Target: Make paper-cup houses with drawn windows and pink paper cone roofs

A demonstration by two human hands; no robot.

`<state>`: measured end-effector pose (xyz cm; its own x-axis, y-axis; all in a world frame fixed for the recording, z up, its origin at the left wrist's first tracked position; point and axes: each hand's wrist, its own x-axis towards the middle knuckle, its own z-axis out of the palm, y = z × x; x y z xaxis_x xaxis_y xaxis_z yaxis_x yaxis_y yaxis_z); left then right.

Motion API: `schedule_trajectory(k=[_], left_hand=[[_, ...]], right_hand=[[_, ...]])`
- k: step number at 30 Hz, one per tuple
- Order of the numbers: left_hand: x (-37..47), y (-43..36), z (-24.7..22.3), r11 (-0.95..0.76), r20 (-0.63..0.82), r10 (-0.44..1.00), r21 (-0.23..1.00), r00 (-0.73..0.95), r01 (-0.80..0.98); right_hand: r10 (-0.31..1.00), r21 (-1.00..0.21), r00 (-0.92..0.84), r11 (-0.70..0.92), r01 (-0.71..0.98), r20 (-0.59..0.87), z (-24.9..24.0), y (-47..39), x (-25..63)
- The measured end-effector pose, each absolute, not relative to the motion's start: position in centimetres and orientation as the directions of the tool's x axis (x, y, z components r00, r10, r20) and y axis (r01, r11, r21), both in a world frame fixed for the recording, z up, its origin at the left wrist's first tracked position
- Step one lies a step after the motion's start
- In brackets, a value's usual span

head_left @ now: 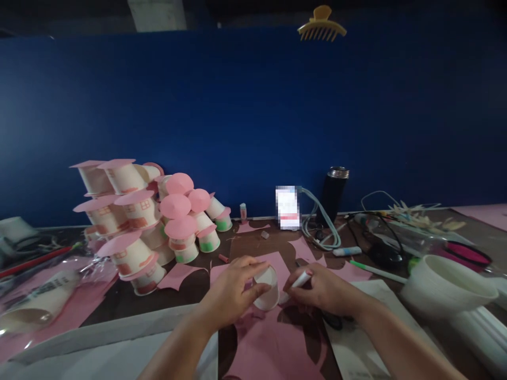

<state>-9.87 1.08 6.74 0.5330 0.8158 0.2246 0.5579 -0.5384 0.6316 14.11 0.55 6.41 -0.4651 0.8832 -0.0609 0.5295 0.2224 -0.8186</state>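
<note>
Paper cup (266, 296) sits in left hand (240, 286); bag (81, 264) lettering (53, 283) blurred.

A smooth, deep blue panel (222, 116) spans the view behind the desk (229, 240), whose top is dark brown. Above the panel's upper edge lies a dark, shadowy band, broken by a pale grey block (157, 15) left of centre. The light is dim and uneven, the blue fading towards black at the upper right, and the far right corner sinks into shadow.
</note>
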Motion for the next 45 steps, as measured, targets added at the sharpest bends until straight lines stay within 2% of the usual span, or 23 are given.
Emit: schedule_trajectory(k=[8,21,33,45], left_hand=[[-9.9,1.2,6.8,-0.54,0.208,0.808,0.635,0.551,0.553],[-10.0,1.1,6.9,-0.548,0.225,0.803,0.645,0.552,0.533],[-10.0,1.1,6.8,-0.555,0.223,0.801,0.626,0.556,0.548],[-10.1,1.2,6.8,-0.569,0.248,0.794,0.622,0.554,0.537]], right_hand=[[0.909,-0.773,-0.413,0.305,0.556,0.062,6.3,1.4,14.4],[0.948,-0.727,-0.297,0.283,0.626,0.114,5.4,2.2,13.9],[0.958,-0.722,-0.256,0.269,0.638,0.13,4.3,3.4,13.2],[0.971,-0.758,-0.23,0.203,0.62,0.071,4.2,4.2,13.1]])
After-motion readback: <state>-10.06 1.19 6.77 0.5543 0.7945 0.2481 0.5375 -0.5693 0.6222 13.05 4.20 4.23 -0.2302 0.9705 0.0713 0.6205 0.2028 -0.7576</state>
